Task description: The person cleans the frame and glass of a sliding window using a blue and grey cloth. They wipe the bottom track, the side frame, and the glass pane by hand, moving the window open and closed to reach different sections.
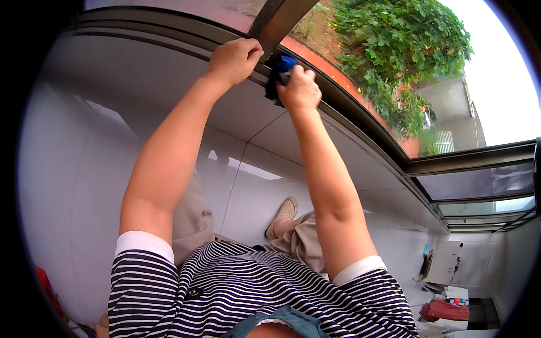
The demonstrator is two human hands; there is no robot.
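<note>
My right hand (301, 88) grips a bunched dark blue cloth (279, 78) with a grey patch, against the bottom track (338, 99) of a sliding window. Some of the cloth hangs over the track's inner edge. To the left, my left hand (236, 61) is at the window rail (186, 34), its fingers curled in. Nothing shows in that hand, though its palm side is hidden. Its fingertips are close to the foot of the upright window stile (281, 21).
Below the window is a pale tiled wall (270, 126), meeting a glossy tiled floor (241, 186). My shoe (284, 213) stands on the floor. More window frames (469, 164) continue right. Folded red cloth (444, 310) lies among items at lower right. Leafy plants (397, 46) grow outside.
</note>
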